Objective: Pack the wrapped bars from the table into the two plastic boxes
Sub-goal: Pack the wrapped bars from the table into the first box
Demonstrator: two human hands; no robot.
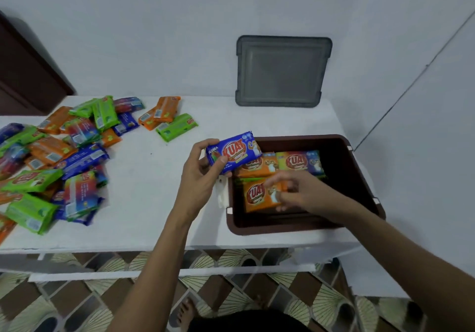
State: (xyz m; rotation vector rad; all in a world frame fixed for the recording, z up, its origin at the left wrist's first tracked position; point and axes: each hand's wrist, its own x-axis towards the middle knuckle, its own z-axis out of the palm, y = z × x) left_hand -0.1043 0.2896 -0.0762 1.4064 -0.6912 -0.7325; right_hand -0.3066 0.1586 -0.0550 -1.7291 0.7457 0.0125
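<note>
Head view: brown box (303, 137) holds two orange bars (257, 195), one green bar (298, 162).

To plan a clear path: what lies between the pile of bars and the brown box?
In the head view, bare white table, crossed near the box by the left hand holding a blue bar.

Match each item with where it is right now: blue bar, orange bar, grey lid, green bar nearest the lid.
1 blue bar
2 orange bar
3 grey lid
4 green bar nearest the lid

A propped against the wall
B on the table
C in the brown box, under the right hand
D in the left hand grip

Pairs: 1-D, 2-C, 3-A, 4-B
</note>
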